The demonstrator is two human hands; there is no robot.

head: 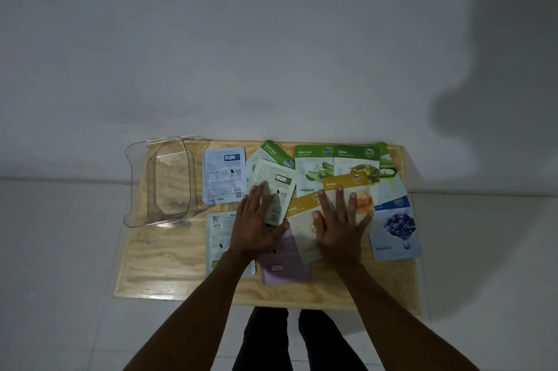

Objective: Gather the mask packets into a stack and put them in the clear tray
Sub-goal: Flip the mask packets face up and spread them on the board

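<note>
Several mask packets lie spread over a wooden table (169, 265). My left hand (256, 225) rests flat on a face-down pale green packet (276, 180) that overlaps an Aloe Vera packet (273, 151). My right hand (339, 225) lies with fingers spread on two overlapping Honey packets (347, 181). Behind them sit an Aloe Vera packet (312, 168) and an Olive packet (357, 163). A blueberry packet (395, 228) is at the right, a lilac packet (285, 268) lies between my wrists, and two pale blue face-down packets (223, 177) are at the left. The clear tray (160, 181) stands empty at the table's far left.
The table stands on a light tiled floor against a white wall. My legs (290, 340) show below the table's near edge. Bare wood shows at the front left of the table, in front of the tray.
</note>
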